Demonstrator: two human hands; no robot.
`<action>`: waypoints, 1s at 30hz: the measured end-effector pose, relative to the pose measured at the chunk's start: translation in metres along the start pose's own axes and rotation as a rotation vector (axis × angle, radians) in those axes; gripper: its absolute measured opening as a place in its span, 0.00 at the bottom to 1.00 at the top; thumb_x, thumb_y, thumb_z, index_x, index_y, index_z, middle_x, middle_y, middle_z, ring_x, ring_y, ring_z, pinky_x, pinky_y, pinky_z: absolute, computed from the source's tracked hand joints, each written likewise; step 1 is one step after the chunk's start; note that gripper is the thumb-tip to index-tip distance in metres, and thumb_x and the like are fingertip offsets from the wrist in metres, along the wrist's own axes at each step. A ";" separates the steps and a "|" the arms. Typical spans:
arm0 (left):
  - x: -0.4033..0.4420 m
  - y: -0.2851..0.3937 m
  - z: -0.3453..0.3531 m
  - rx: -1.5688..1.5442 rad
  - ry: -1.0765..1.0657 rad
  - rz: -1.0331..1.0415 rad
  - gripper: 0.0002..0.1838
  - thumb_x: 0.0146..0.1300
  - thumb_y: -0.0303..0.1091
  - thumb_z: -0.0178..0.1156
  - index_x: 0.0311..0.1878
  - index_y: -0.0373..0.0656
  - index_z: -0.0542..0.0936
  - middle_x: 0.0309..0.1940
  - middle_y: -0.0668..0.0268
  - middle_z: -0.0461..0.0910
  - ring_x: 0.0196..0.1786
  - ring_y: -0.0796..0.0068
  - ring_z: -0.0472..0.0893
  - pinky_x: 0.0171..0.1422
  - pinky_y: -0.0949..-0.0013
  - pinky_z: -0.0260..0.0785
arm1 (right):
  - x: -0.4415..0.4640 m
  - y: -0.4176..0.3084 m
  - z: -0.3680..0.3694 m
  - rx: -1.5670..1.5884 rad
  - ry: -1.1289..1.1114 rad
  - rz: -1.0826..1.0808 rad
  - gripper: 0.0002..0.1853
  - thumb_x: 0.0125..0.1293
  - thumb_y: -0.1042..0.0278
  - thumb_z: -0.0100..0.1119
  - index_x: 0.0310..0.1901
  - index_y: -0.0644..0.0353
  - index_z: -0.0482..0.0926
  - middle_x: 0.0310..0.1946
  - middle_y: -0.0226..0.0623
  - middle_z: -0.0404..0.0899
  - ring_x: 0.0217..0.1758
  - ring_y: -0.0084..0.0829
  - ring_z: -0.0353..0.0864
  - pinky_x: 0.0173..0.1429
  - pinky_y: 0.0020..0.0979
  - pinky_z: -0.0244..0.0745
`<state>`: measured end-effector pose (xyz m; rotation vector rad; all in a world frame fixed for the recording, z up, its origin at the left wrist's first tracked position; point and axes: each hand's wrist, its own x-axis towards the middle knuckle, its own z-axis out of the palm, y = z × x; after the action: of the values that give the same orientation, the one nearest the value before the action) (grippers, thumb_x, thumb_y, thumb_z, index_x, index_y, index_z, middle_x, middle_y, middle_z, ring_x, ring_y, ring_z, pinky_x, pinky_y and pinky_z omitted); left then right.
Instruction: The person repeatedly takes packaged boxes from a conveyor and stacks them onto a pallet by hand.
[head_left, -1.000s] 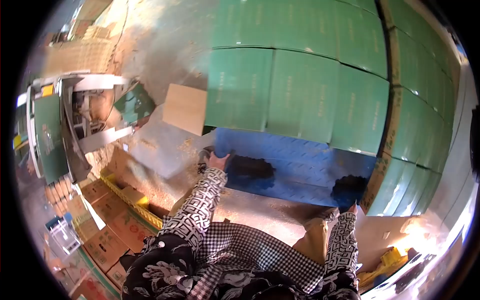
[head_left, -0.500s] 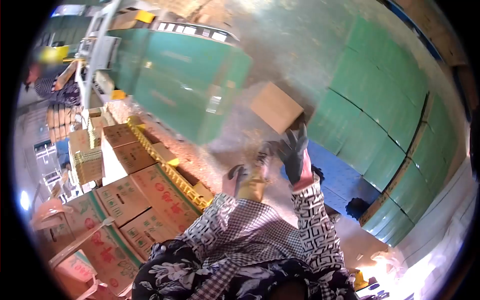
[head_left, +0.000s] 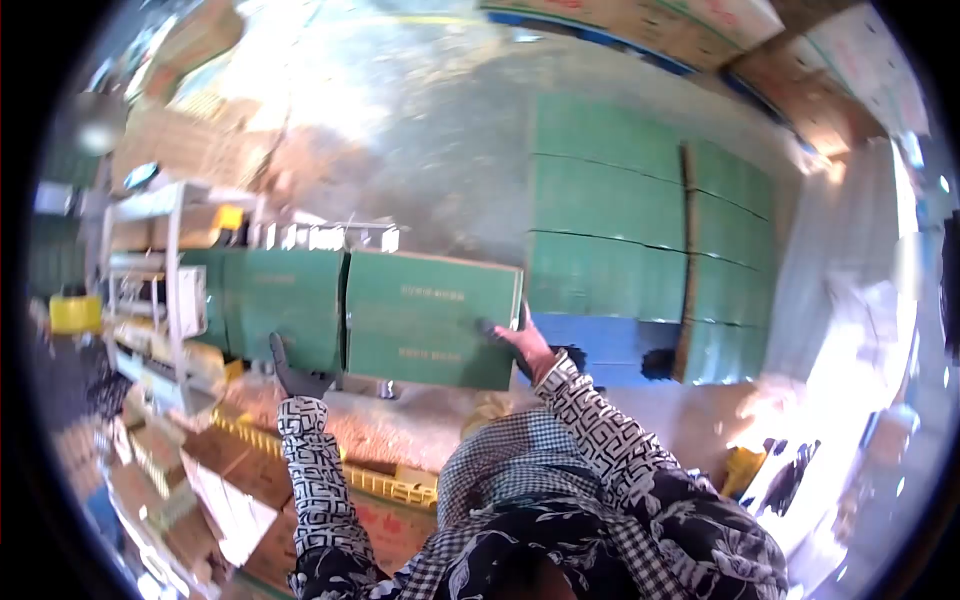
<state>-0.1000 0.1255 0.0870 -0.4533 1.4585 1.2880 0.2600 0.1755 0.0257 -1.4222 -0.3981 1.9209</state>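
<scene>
Two green boxes lie end to end: the right-hand green box [head_left: 435, 320] and a left-hand green box [head_left: 285, 300], with a dark gap between them. My left hand [head_left: 300, 372], in a dark glove, has its fingers spread at the near side of the left-hand box, close to the gap. My right hand [head_left: 525, 342] grips the near right corner of the right-hand box, dark fingertips over its top and the thumb at its end. What lies under the boxes is mostly hidden.
Stacked green boxes [head_left: 610, 200] stand at the right behind a blue platform [head_left: 615, 340] with dark holes. A white metal frame [head_left: 175, 290] is at the left. Brown cartons [head_left: 385, 530] and a yellow plastic edge [head_left: 380, 485] lie near my body. More cartons line the back.
My view has turned left. Both hands, off the green boxes half a second ago, are now at them, my left hand further left. The boxes appear lined up sideways before me.
</scene>
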 end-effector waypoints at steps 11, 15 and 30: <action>-0.011 -0.066 0.013 -0.059 -0.309 0.169 0.24 0.58 0.40 0.57 0.57 0.43 0.68 0.49 0.60 0.72 0.50 0.65 0.73 0.51 0.58 0.70 | -0.153 0.044 -0.109 0.548 0.244 0.299 0.26 0.61 0.45 0.52 0.54 0.53 0.70 0.50 0.39 0.73 0.54 0.35 0.71 0.57 0.42 0.65; 0.012 -0.145 -0.052 0.329 -0.331 0.201 0.30 0.54 0.31 0.60 0.60 0.41 0.63 0.50 0.57 0.71 0.49 0.65 0.75 0.50 0.60 0.71 | -0.180 0.079 -0.185 1.021 0.229 0.158 0.32 0.59 0.50 0.55 0.61 0.56 0.60 0.57 0.46 0.65 0.60 0.47 0.65 0.62 0.51 0.59; 0.144 -0.613 0.036 0.638 -0.663 -0.479 0.28 0.55 0.17 0.55 0.60 0.35 0.61 0.51 0.53 0.72 0.50 0.59 0.76 0.54 0.62 0.73 | -0.070 0.224 -0.552 0.996 0.678 -0.146 0.25 0.62 0.49 0.53 0.57 0.51 0.67 0.54 0.34 0.67 0.56 0.34 0.67 0.54 0.41 0.69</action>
<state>0.3708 -0.0009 -0.3138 0.0645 1.0191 0.4639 0.7010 -0.1181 -0.2555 -1.1668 0.6714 1.0978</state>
